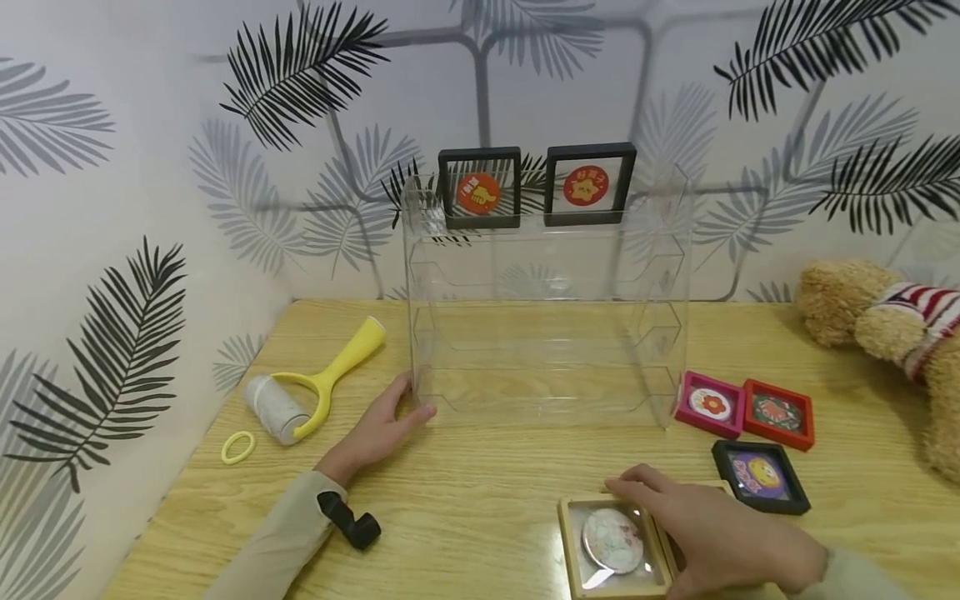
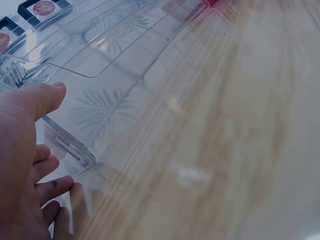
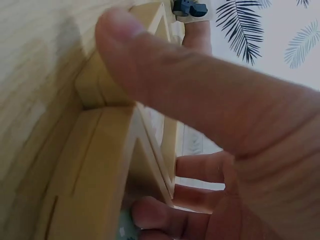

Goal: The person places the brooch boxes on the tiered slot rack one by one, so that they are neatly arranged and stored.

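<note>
My left hand (image 1: 382, 429) is at the lower left corner of a clear acrylic rack (image 1: 547, 392), its thumb extended across the front and its other fingers along the outer side. Two tan display frames lie side by side at the front right. One tan frame (image 1: 570, 546) shows a round badge (image 1: 612, 540) behind its clear window. My right hand (image 1: 720, 533) spans this frame's right part, with thumb by the near edge and fingertips by the far edge. It largely covers the second tan frame (image 3: 107, 165); one finger reaches a pale green round item (image 3: 126, 225) there.
Two black frames (image 1: 480, 223) (image 1: 590, 218) stand on the rack's top. Pink (image 1: 684, 408), red (image 1: 802, 429) and black frames (image 1: 783, 504) lie right of it. A plush bear (image 1: 840, 308) is far right. A yellow-handled roller (image 1: 337, 367) and yellow ring (image 1: 238, 461) lie left.
</note>
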Demonstrator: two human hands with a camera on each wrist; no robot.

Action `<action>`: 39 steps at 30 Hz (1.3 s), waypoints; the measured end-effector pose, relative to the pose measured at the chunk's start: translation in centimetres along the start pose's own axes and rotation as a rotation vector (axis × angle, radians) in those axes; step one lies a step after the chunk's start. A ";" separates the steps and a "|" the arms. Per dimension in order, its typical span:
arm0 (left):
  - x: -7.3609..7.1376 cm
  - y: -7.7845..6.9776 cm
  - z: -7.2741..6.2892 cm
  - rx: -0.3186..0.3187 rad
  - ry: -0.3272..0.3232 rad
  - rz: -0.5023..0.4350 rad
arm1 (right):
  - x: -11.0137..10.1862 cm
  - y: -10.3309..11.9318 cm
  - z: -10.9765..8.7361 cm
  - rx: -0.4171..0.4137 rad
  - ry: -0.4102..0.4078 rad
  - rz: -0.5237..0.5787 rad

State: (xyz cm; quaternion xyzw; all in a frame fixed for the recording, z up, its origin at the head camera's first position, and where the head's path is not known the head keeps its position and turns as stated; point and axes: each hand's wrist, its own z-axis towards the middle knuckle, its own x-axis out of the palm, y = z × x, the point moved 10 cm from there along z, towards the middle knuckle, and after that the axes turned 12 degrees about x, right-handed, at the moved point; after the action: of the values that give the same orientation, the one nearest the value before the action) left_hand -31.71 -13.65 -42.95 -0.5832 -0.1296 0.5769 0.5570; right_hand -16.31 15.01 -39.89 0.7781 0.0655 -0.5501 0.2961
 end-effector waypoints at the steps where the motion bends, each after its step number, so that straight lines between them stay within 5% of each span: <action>1: 0.0 0.1 0.0 -0.001 -0.001 -0.002 | 0.1 0.0 0.0 0.001 -0.001 0.000; 8: 0.0 0.1 0.0 0.000 0.000 0.001 | 0.0 0.6 0.3 0.000 -0.026 0.007; 15: -0.1 0.1 0.1 0.006 -0.008 0.000 | -1.1 1.8 0.6 -0.045 -0.140 0.019; 22: -0.1 -0.2 0.0 0.016 -0.011 0.006 | -1.3 1.8 1.2 -0.140 0.104 0.684; 26: 0.0 -0.4 0.0 0.014 0.000 0.005 | -2.1 2.0 1.8 -0.206 0.128 0.867; 31: -0.3 -0.2 -0.1 0.004 -0.005 0.004 | -3.6 3.2 3.5 -0.363 0.015 0.981; 35: -0.4 -0.2 0.0 0.009 -0.008 -0.003 | -5.7 3.9 5.2 -0.391 -0.142 0.882; 39: -0.1 -0.1 -0.1 0.010 0.002 0.003 | -9.0 4.4 7.1 -0.322 -0.291 0.737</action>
State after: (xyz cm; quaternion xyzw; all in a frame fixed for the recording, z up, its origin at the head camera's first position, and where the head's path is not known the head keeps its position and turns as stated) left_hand -31.59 -13.78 -42.81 -0.5810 -0.1252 0.5780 0.5591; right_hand -23.76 9.70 -31.66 0.6075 -0.1744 -0.4943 0.5969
